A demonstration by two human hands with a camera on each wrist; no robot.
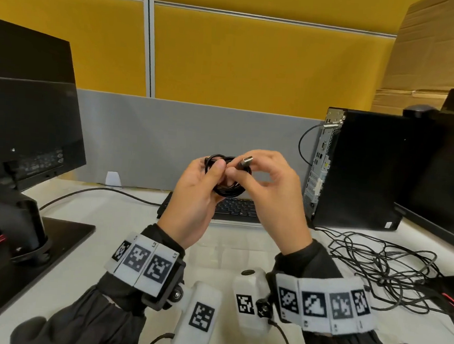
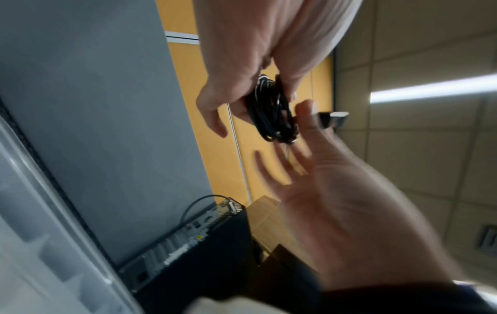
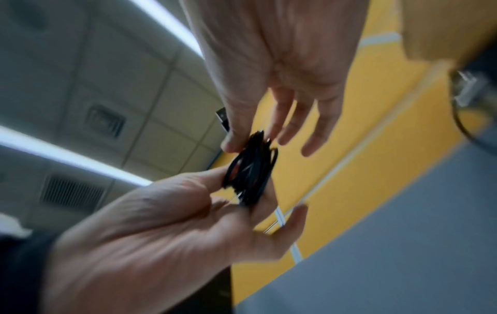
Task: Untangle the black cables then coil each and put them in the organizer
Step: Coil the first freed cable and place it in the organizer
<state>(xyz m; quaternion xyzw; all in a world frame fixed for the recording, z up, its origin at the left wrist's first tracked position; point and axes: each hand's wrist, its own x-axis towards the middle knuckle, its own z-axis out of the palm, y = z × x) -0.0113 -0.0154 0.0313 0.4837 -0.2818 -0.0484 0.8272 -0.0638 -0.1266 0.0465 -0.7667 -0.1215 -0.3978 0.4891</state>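
My left hand (image 1: 213, 180) holds a coiled black cable (image 1: 230, 192) upright in front of me, thumb on the near side and fingers behind. My right hand (image 1: 243, 170) pinches the cable's USB plug (image 1: 246, 161) at the top of the coil, its other fingers spread loosely. In the left wrist view the coil (image 2: 271, 112) sits between my left thumb and fingers, with the plug (image 2: 333, 120) to the right. From the right wrist the same coil (image 3: 250, 170) shows edge-on. A tangle of black cables (image 1: 375, 265) lies on the table at right. The clear organizer (image 1: 215, 251) sits below my hands.
A keyboard (image 1: 234, 207) lies behind the organizer. A black PC tower (image 1: 355, 167) stands at right, with a monitor (image 1: 448, 174) beside it. Another monitor (image 1: 30, 131) on its stand fills the left. A grey partition (image 1: 169, 141) closes the back.
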